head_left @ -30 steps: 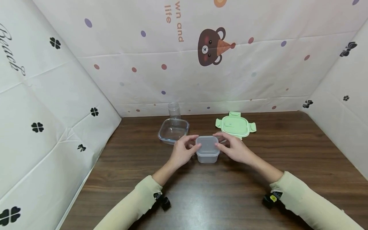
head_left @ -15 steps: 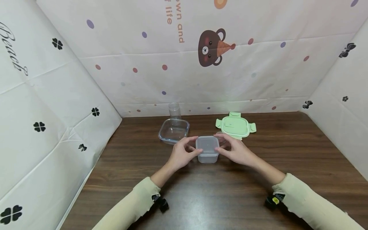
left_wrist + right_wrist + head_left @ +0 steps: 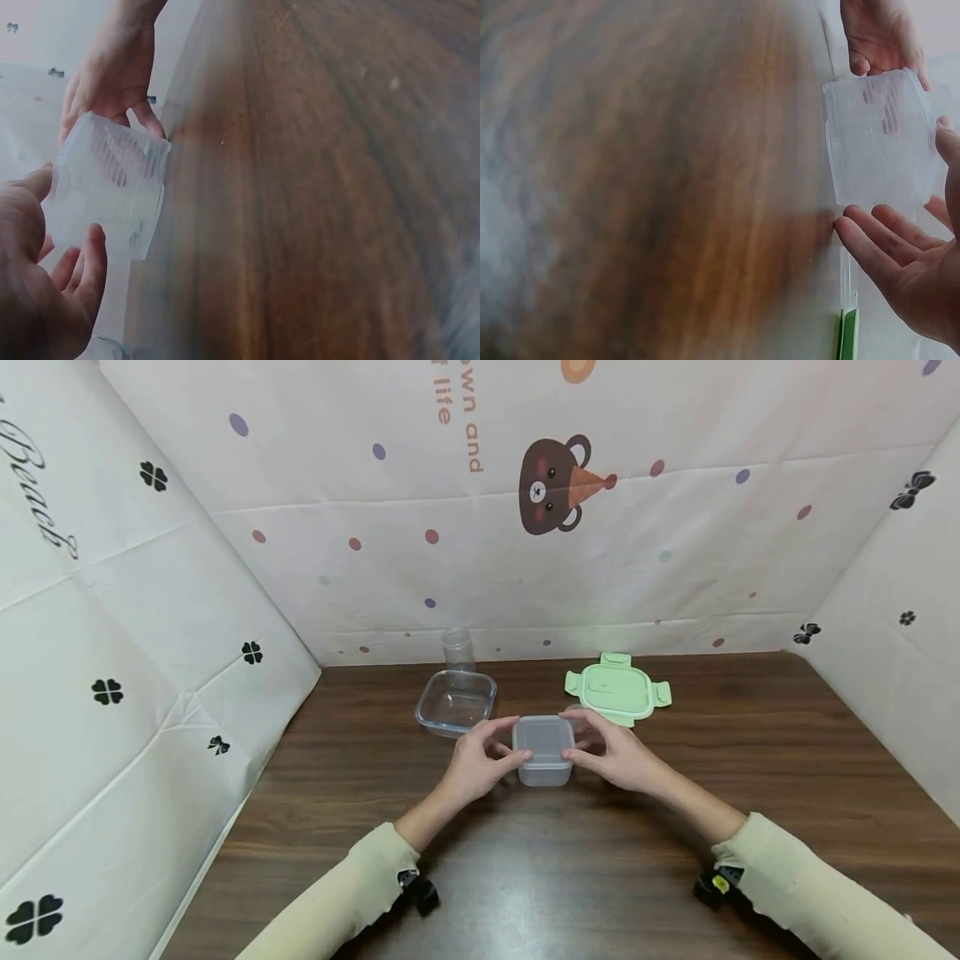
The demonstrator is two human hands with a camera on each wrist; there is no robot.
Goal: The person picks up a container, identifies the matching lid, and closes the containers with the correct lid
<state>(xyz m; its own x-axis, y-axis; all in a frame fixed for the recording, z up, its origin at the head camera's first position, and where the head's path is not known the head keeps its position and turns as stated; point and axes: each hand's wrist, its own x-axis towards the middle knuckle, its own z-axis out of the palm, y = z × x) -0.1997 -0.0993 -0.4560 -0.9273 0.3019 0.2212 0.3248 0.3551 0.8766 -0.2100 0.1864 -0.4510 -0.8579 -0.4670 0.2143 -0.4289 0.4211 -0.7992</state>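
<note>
A small clear plastic food container [image 3: 544, 775] with a frosted lid [image 3: 543, 739] on top stands upright on the table, between the two hands. My left hand [image 3: 478, 762] holds its left side, thumb at the near lid edge and index finger at the far corner. My right hand [image 3: 617, 753] grips the right side the same way. In the left wrist view the container [image 3: 112, 187] shows from the side, with the left thumb at the lid rim and other fingers beside the wall. The right wrist view shows the container [image 3: 881, 142] with the right fingers by its wall.
Behind the left hand sits an uncovered glass container [image 3: 456, 697], and a clear jar [image 3: 458, 647] stands behind it. A light green lid with side flaps [image 3: 617, 689] lies behind the right hand. Patterned cloth walls [image 3: 375, 585] border the dark wooden table [image 3: 360, 793].
Both thumbs have shifted slightly inward and down to the near edge of the lid. The container stays in place, and the head view has tilted a little.
</note>
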